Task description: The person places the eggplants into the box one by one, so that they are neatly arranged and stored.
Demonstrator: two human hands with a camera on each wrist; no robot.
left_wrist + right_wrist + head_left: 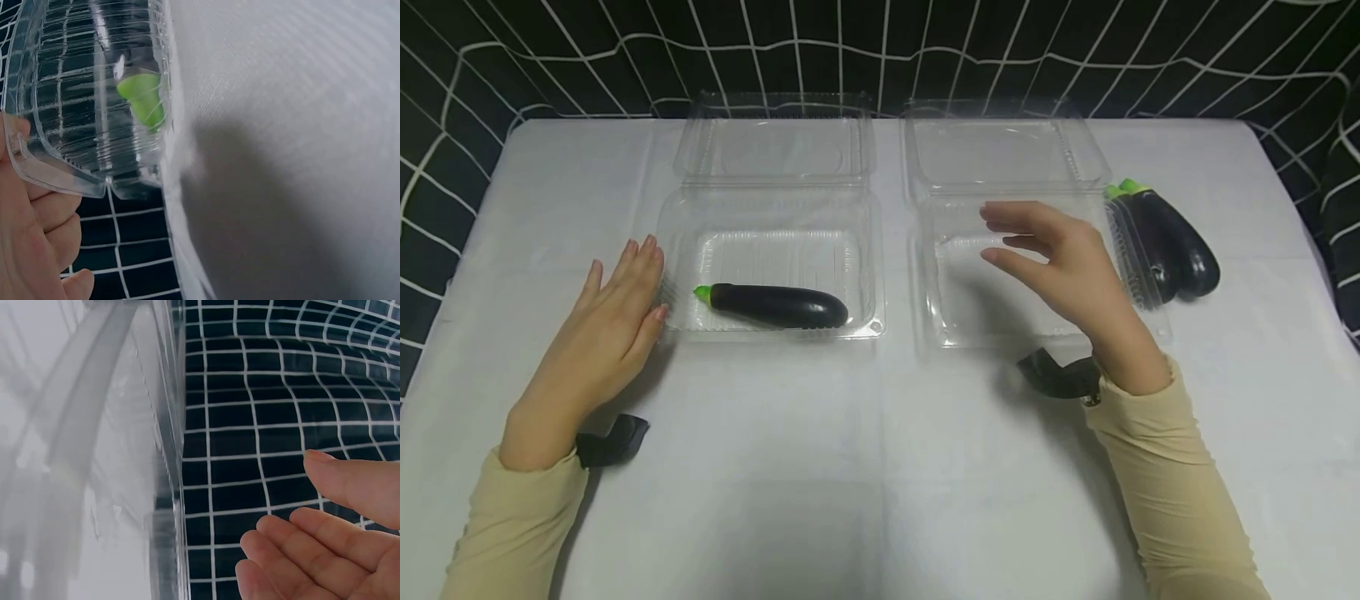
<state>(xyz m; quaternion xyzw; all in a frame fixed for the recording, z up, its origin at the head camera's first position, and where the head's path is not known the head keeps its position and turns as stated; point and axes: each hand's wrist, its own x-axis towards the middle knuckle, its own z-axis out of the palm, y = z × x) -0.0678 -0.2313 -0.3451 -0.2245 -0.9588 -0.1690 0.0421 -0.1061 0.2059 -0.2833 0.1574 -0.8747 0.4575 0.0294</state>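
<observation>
An eggplant [778, 307] with a green stem end lies in the front part of the left clear plastic clamshell box [868, 250]; its green end also shows through the plastic in the left wrist view. My left hand [606, 329] is at that box's left edge, fingers extended, the thumb against the rim. Above the right clamshell box [930, 275], whose base holds nothing, hovers my right hand [1063, 258]. Its fingers and thumb are spread apart with nothing between them. More eggplants [1180, 242] lie on the table just right of this box, partly behind its clear wall.
Both boxes have their lids [775, 150] folded back toward the far edge of the white-covered table [850, 467]. Dark cloth with a white grid [880, 58] surrounds the table's back and sides. Black straps [613, 442] stick out at both wrists.
</observation>
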